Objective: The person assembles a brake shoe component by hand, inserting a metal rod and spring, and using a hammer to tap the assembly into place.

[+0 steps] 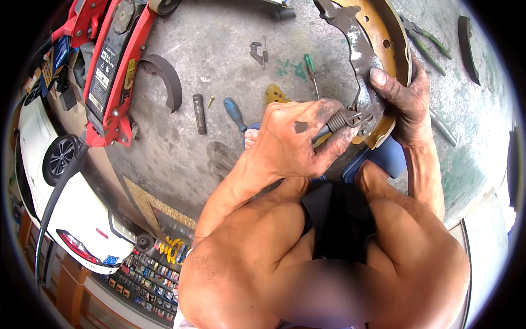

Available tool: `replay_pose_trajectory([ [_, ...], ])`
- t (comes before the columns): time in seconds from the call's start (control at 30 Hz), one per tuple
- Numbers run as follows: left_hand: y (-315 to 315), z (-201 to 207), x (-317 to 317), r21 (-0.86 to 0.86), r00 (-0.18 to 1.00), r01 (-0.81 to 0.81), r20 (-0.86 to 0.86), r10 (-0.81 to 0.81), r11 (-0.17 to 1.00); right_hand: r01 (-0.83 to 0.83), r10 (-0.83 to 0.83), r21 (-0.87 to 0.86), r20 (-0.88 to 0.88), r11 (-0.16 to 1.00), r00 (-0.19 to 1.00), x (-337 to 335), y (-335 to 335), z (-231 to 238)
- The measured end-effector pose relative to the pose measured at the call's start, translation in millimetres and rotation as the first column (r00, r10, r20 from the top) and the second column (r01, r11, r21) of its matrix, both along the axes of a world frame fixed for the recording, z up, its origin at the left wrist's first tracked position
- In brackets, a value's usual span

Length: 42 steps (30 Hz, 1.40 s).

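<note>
My right hand (408,96) grips a large curved brake shoe (366,59), its thumb pressed on the dark web plate and its fingers behind the yellowish-brown rim. At the shoe's lower end, my left hand (301,134) is closed on a dark coil spring (335,122), pinched between thumb and fingers. A small metal end piece (359,118) projects from the spring toward the shoe; whether it is hooked in, I cannot tell. Just beyond my left hand lies a green-handled screwdriver (310,68). Part of a yellow perforated metal piece (275,93) shows behind that hand.
On the concrete lie a blue-handled screwdriver (234,113), a dark cylinder (199,114), a small bolt (210,101), a bracket with spring (258,54), curved linings (167,77), green-handled pliers (427,44) and a metal rod (442,129). A red floor jack (112,77) stands left, near a white car (82,214).
</note>
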<state>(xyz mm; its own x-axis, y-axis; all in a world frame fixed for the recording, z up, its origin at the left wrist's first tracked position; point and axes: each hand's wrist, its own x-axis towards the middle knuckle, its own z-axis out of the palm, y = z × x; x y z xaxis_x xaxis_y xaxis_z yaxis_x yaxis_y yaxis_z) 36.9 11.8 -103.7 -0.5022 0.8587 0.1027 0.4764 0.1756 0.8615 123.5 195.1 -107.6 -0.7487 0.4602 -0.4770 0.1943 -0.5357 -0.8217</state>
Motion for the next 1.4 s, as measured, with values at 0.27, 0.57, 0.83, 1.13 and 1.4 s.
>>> replay_pose_trajectory([
  [0.27, -5.3, 1.1, 2.1, -0.071, 0.998, -0.03, -0.056, 0.026, 0.997, 0.025, -0.027, 0.101, 0.017, 0.995, 1.0, -0.2, -4.9, 1.5],
  [0.57, 1.4, 10.7, 0.2, -0.103, 0.996, -0.079, 0.023, 0.082, 0.992, 0.129, -0.127, 0.061, -0.035, 0.99, 0.991, -1.8, -5.3, 1.2],
  [0.83, 0.1, 8.4, -12.1, -0.033, 1.0, -0.025, 0.016, 0.025, 0.999, 0.113, -0.113, 0.067, -0.017, 0.991, 0.993, 1.1, -5.6, -0.9],
  [1.13, 3.0, 8.7, -36.9, -0.126, 0.979, 0.194, 0.08, -0.185, 0.973, 0.08, -0.083, 0.08, 0.037, 0.994, 0.996, -1.6, -6.5, 2.5],
  [1.4, 2.2, 0.8, -41.1, -0.141, 0.984, 0.18, 0.041, -0.176, 0.974, 0.04, -0.04, -0.017, 0.004, 0.999, 0.999, -8.9, -6.3, -5.8],
])
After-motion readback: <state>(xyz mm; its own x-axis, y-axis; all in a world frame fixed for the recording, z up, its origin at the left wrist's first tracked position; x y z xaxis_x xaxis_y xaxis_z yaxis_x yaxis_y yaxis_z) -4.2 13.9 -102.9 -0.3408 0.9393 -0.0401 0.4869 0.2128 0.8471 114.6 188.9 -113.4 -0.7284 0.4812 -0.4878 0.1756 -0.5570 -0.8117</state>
